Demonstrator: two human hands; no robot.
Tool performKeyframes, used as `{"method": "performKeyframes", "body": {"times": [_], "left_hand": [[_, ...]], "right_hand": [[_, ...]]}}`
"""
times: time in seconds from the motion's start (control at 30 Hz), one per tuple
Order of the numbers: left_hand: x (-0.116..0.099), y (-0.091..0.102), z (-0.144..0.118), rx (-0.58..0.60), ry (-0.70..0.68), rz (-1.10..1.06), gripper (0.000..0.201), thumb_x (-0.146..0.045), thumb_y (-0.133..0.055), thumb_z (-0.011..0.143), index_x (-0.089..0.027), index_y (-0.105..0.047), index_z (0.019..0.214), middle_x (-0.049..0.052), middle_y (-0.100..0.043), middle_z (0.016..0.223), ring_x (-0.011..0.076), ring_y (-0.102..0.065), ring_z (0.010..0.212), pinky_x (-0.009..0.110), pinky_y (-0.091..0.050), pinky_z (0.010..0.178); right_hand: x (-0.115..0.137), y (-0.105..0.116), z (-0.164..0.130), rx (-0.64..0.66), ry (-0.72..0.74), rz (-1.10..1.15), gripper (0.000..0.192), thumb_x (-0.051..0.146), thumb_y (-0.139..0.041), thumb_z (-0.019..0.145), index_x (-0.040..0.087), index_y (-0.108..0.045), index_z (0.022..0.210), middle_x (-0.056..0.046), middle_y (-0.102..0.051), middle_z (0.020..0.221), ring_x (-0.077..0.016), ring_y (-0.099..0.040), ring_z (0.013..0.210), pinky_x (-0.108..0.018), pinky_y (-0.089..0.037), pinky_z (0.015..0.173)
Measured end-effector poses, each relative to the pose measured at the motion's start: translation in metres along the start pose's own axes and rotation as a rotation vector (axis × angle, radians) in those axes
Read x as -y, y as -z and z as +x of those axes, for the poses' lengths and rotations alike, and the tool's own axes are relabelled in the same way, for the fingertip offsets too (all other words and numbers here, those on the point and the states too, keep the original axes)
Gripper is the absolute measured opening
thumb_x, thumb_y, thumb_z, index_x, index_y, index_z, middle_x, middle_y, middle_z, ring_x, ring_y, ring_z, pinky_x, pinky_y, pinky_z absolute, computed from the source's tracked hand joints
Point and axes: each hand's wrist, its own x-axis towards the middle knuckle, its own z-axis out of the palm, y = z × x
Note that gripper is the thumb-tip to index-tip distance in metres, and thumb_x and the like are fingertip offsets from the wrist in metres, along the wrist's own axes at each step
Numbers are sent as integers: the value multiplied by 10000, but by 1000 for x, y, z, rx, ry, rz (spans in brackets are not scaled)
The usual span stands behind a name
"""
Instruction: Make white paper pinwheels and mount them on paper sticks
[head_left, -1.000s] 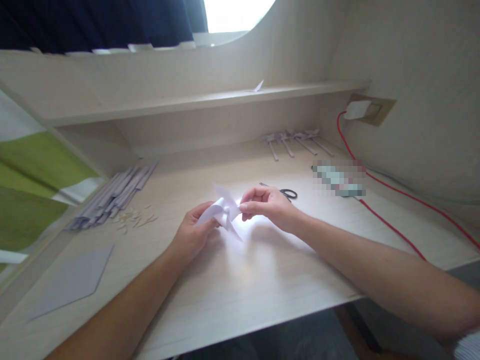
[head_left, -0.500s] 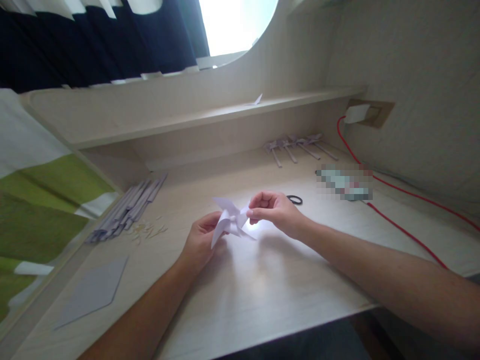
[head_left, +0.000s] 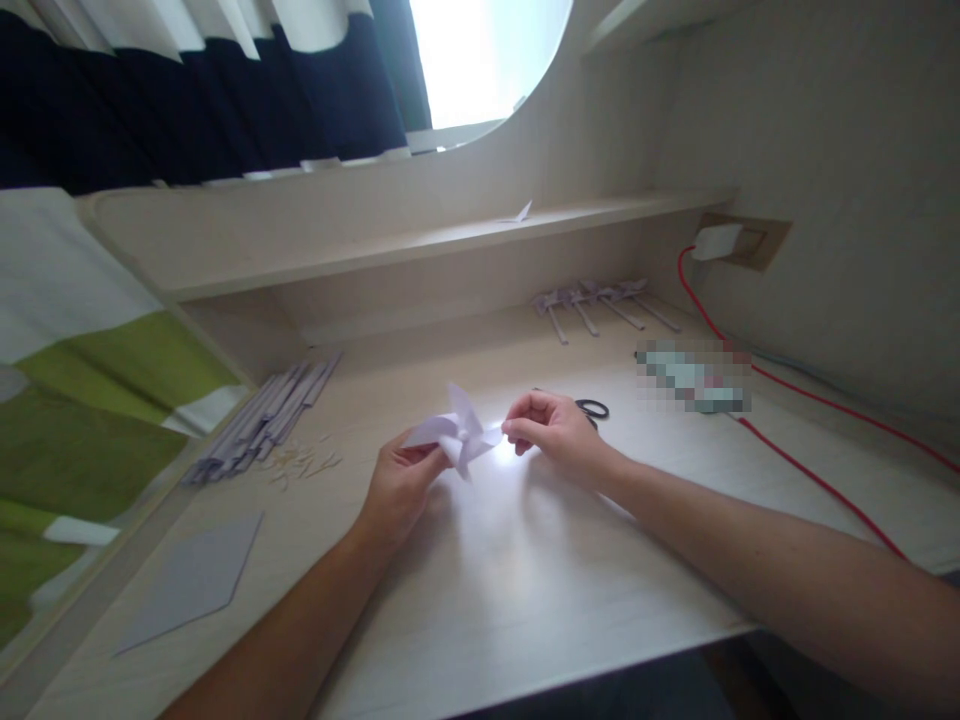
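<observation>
A white paper pinwheel [head_left: 461, 436] is held up over the desk, its blades turned toward me. My left hand [head_left: 405, 480] is closed on it from behind and the left; whatever those fingers grip at the back is hidden. At the tip of the right blade, the thumb and index finger of my right hand [head_left: 551, 430] are pinched together, seemingly on the paper, with the other fingers curled. Just behind that hand lie black scissors [head_left: 594, 409], partly covered by it.
Rolled paper sticks [head_left: 262, 420] lie at left beside small pale scraps [head_left: 300, 462] and a paper square stack [head_left: 195, 580]. Several finished pinwheels [head_left: 592, 295] rest at the back. A folded paper piece [head_left: 523, 213] sits on the shelf. A red cable [head_left: 817, 480] runs along the right.
The pinwheel's blades have turned, so one now points up and another toward my right fingers. My hands stay near the same places; the view has tilted up slightly.
</observation>
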Motion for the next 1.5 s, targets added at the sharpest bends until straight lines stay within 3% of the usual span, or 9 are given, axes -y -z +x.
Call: {"method": "performKeyframes", "body": {"times": [0.17,0.3,0.43,0.63,1.1,1.27,1.43,1.5], "left_hand": [[-3,1,-1,-19,-10,-5,267,-308,-973,600,-190,-829,792,27,-748,755,153,-623,696,258,-502,692],[-4,1,-1,-21,-9,6,272,-373,-949,637,-188,-828,795,33,-735,750,153,-609,688,261,-500,670],[-3,4,1,-23,0,27,258,-390,-912,686,-168,-780,680,22,-661,645,132,-545,631,249,-455,623],[-11,3,1,-28,2,6,276,-377,-938,632,-164,-785,720,20,-672,672,129,-550,636,250,-454,627],[-14,5,2,-72,-28,-35,285,-322,-982,550,-190,-787,711,-13,-661,643,111,-568,624,235,-492,652],[-9,7,2,-79,-25,-7,289,-409,-921,679,-171,-760,662,1,-638,618,114,-544,624,240,-474,641],[-8,8,1,-90,-38,13,276,-284,-958,597,-185,-807,806,2,-699,713,133,-588,668,254,-485,673],[-8,9,1,-98,-44,24,217,-288,-932,637,-181,-794,765,0,-683,694,132,-577,663,253,-477,670]], "right_hand": [[-8,3,5,-45,10,-90,178,317,-747,765,168,-655,803,-4,-672,678,-127,-628,562,-270,-520,569],[-15,7,8,-43,44,-202,134,308,-689,803,185,-637,821,1,-663,687,-133,-609,549,-274,-495,546],[-18,6,3,-15,123,-404,7,193,-690,783,189,-694,786,1,-659,658,-145,-576,593,-269,-410,570],[-20,5,0,0,194,-581,83,137,-658,809,196,-717,813,6,-658,661,-152,-567,620,-274,-382,608],[-22,6,0,47,208,-645,91,140,-647,831,190,-723,834,9,-656,660,-145,-554,608,-266,-370,594],[-23,6,0,49,202,-647,95,139,-648,826,190,-727,838,15,-649,652,-138,-542,594,-264,-363,586],[-21,7,-1,54,200,-655,98,144,-643,836,184,-733,844,6,-663,676,-142,-562,619,-265,-383,601],[-21,7,-1,57,201,-659,97,146,-645,837,183,-734,848,2,-673,692,-145,-571,632,-264,-391,607]]}}
